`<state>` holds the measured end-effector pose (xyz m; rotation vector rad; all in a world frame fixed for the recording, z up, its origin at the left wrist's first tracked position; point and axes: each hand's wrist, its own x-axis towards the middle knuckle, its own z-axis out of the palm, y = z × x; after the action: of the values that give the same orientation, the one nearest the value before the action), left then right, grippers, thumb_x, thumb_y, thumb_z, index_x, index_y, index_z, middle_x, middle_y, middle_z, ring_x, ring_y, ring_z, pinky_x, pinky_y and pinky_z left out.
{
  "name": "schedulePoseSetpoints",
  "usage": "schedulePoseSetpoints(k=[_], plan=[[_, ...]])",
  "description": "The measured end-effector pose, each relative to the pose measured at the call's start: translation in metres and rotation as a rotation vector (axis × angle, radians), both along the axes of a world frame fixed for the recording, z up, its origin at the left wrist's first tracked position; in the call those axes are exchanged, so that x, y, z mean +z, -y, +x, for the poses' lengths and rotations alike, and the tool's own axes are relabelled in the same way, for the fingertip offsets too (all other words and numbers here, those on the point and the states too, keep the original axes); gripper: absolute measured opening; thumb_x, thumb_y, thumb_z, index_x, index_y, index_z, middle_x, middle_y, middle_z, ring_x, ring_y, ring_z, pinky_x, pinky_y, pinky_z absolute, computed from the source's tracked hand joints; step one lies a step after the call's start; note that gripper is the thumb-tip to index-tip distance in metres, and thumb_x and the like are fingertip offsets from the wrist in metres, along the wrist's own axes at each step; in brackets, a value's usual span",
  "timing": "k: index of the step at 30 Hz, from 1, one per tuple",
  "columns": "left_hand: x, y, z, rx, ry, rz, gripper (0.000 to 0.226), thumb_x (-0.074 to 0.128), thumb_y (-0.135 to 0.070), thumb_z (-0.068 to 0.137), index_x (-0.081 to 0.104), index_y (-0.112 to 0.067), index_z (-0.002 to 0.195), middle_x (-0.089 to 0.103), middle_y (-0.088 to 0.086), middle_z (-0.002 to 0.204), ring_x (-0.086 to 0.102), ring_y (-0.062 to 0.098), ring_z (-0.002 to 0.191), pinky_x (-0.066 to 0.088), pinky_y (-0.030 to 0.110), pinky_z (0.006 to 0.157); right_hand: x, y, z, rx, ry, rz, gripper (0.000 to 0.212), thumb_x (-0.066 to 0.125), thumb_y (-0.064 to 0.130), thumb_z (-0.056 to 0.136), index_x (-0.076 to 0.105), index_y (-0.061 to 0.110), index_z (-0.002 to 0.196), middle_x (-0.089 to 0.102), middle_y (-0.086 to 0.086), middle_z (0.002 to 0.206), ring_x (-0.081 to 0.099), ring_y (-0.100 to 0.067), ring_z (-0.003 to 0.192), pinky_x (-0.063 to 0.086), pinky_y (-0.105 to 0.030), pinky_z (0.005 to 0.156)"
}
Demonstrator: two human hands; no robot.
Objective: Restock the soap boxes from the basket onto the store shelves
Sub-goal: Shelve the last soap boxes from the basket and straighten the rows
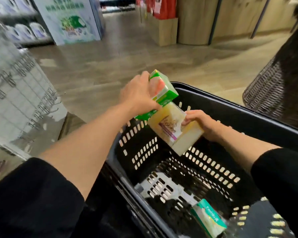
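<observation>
Soap boxes: green box (163, 90) in left grip (138, 95), yellow box (172, 129) in right grip (201, 124), above black basket (248, 117) beside wicker bin (265, 93).

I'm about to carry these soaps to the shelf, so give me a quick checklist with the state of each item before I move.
1. Left hand grips the green soap box: ok.
2. Right hand holds the yellow soap box: ok, fingers curled round its edge.
3. Both boxes lifted above the black basket: ok.
4. Basket emptied: not ok, a teal soap box lies inside.
5. Free space on the shelf: cannot tell, too blurred.
</observation>
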<state>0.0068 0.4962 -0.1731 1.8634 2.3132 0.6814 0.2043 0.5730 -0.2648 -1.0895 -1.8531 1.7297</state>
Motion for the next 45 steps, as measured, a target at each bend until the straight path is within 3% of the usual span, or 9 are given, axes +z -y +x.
schedulePoseSetpoints(k=[6, 10, 15, 18, 23, 26, 31, 37, 45], plan=[[0.083, 0.077, -0.043, 0.128, -0.066, 0.371, 0.077, 0.090, -0.038, 0.056, 0.050, -0.018, 0.118, 0.059, 0.004, 0.116, 0.056, 0.023, 0.103, 0.049, 0.040, 0.083, 0.096, 0.031, -0.039, 0.143, -0.283, 0.060, 0.031, 0.060, 0.037, 0.034, 0.073, 0.018, 0.056, 0.068, -0.001, 0.066, 0.060, -0.015, 0.061, 0.043, -0.019, 0.051], [0.112, 0.157, -0.081, 0.275, -0.149, 0.453, 0.081, 0.091, -0.039, 0.054, 0.050, -0.017, 0.120, 0.060, 0.005, 0.117, 0.057, 0.026, 0.104, 0.049, 0.040, 0.082, 0.137, 0.067, -0.087, 0.272, -0.360, 0.156, 0.047, 0.070, 0.041, 0.041, 0.076, 0.018, 0.081, 0.072, -0.014, 0.093, 0.063, -0.030, 0.083, 0.049, -0.031, 0.067], [0.109, 0.268, -0.127, 0.537, -0.175, 0.420, 0.082, 0.092, -0.040, 0.053, 0.049, -0.017, 0.119, 0.057, -0.001, 0.112, 0.054, 0.023, 0.101, 0.048, 0.042, 0.086, 0.155, 0.124, -0.177, 0.359, -0.305, 0.195, 0.042, 0.075, 0.027, 0.068, 0.069, -0.002, 0.098, 0.074, -0.011, 0.091, 0.070, -0.028, 0.084, 0.055, -0.044, 0.077], [0.089, 0.333, -0.150, 0.717, -0.206, 0.370, 0.079, 0.092, -0.039, 0.053, 0.049, -0.016, 0.115, 0.057, 0.001, 0.106, 0.053, 0.025, 0.096, 0.044, 0.037, 0.077, 0.145, 0.168, -0.229, 0.408, -0.245, 0.212, 0.064, 0.081, 0.037, 0.047, 0.070, -0.006, 0.094, 0.071, -0.023, 0.092, 0.069, -0.037, 0.083, 0.054, -0.052, 0.079], [0.036, 0.419, -0.167, 0.902, -0.220, 0.257, 0.080, 0.087, -0.048, 0.049, 0.053, -0.016, 0.114, 0.061, 0.006, 0.105, 0.059, 0.030, 0.095, 0.042, 0.035, 0.072, 0.098, 0.229, -0.293, 0.609, -0.173, 0.190, 0.020, 0.081, 0.018, 0.066, 0.070, 0.010, 0.081, 0.073, 0.003, 0.069, 0.069, -0.013, 0.069, 0.050, -0.021, 0.060], [-0.002, 0.452, -0.165, 0.941, -0.228, 0.184, 0.093, 0.072, -0.068, 0.043, 0.054, -0.016, 0.117, 0.063, 0.007, 0.108, 0.059, 0.029, 0.096, 0.046, 0.037, 0.074, 0.059, 0.259, -0.325, 0.712, -0.045, 0.224, 0.038, 0.082, 0.026, 0.064, 0.070, 0.008, 0.095, 0.074, -0.004, 0.088, 0.071, -0.023, 0.083, 0.057, -0.033, 0.075], [-0.067, 0.501, -0.165, 0.978, -0.254, 0.005, 0.087, 0.080, -0.059, 0.051, 0.051, -0.017, 0.122, 0.061, 0.005, 0.105, 0.059, 0.031, 0.095, 0.050, 0.043, 0.075, 0.017, 0.304, -0.375, 0.899, 0.141, 0.541, 0.066, 0.083, 0.042, 0.044, 0.070, 0.010, 0.100, 0.070, -0.004, 0.100, 0.065, -0.022, 0.096, 0.052, -0.039, 0.089], [-0.098, 0.528, -0.171, 1.002, -0.398, -0.196, 0.076, 0.078, -0.054, 0.059, 0.043, -0.023, 0.119, 0.062, -0.001, 0.110, 0.058, 0.023, 0.100, 0.033, 0.032, 0.071, -0.015, 0.335, -0.426, 1.148, 0.201, 1.150, 0.048, 0.086, 0.037, 0.056, 0.057, 0.032, 0.094, 0.054, 0.001, 0.091, 0.057, -0.026, 0.095, 0.046, -0.033, 0.075], [-0.120, 0.552, -0.189, 1.033, -0.424, -0.235, 0.079, 0.082, -0.053, 0.045, 0.050, -0.024, 0.111, 0.067, 0.000, 0.102, 0.062, 0.027, 0.091, 0.039, 0.035, 0.069, -0.039, 0.332, -0.468, 1.222, 0.219, 1.516, 0.060, 0.070, 0.028, 0.080, 0.044, 0.031, 0.135, 0.046, 0.001, 0.123, 0.041, -0.019, 0.117, 0.041, -0.030, 0.077]])
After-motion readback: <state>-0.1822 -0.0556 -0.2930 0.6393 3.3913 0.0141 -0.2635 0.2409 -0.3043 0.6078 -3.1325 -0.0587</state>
